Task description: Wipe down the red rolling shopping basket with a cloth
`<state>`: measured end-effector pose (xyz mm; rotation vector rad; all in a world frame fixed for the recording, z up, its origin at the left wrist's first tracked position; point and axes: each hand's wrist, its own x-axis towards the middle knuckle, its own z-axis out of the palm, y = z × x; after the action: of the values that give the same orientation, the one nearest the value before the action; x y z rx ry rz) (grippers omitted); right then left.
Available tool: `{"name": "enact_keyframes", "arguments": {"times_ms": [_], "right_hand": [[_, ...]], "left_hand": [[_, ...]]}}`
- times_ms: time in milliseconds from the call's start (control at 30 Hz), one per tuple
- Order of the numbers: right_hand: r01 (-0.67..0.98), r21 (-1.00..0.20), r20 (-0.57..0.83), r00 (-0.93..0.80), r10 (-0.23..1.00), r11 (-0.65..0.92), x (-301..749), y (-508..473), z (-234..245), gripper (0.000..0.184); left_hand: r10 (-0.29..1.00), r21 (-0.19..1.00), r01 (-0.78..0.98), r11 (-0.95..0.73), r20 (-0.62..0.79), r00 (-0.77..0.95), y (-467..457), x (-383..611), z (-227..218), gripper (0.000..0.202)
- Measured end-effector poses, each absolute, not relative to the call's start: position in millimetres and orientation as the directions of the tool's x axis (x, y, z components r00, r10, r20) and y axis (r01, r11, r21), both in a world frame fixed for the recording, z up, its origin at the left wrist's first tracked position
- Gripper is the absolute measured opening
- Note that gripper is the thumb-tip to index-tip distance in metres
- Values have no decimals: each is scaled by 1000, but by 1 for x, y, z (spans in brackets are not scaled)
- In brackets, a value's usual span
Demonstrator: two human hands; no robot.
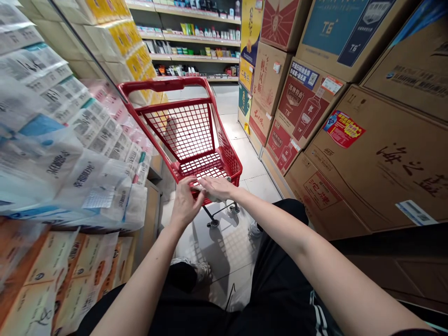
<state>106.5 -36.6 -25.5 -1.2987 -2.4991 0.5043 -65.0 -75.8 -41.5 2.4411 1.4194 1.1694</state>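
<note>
A red plastic shopping cart (227, 140) stands in the aisle in front of me, its handle bar at the far end and its lattice basket showing no goods. My left hand (185, 199) is closed on the basket's near edge, the thumb toward my right hand. Beside it, my right hand (217, 187) lies across the same edge with the fingers curled over it; the fingertips of both hands almost meet. A greyish part of the cart shows beneath my right hand, partly hidden. Casters of the cart rest on the floor just below.
Stacked cardboard cartons (350, 154) line the right side. Packs of tissue paper (105, 140) are piled on the left, with orange-and-cream packages (77, 270) below them. Shelves of bottles and boxes (196, 35) cross the far end. Pale floor tiles (252, 158) run along the aisle.
</note>
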Motion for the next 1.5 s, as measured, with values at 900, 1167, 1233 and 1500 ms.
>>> {"name": "enact_keyframes", "arguments": {"times_ms": [900,1167,1233,1500], "right_hand": [[905,-52,193,-406,893,423,156,-16,-41,70],[939,-116,-72,-333,940,324,133,-19,-41,68],[937,-100,-110,-345,932,335,133,-17,-40,66],[913,-39,-148,-408,901,407,135,-22,-32,53]], "left_hand": [[769,-123,858,-498,395,503,-101,-85,-45,28],[742,-241,832,-500,377,555,-89,-70,-47,25],[730,-267,828,-492,391,560,-89,-66,-48,26],[661,-205,764,-612,398,636,-72,-62,-56,27]]}}
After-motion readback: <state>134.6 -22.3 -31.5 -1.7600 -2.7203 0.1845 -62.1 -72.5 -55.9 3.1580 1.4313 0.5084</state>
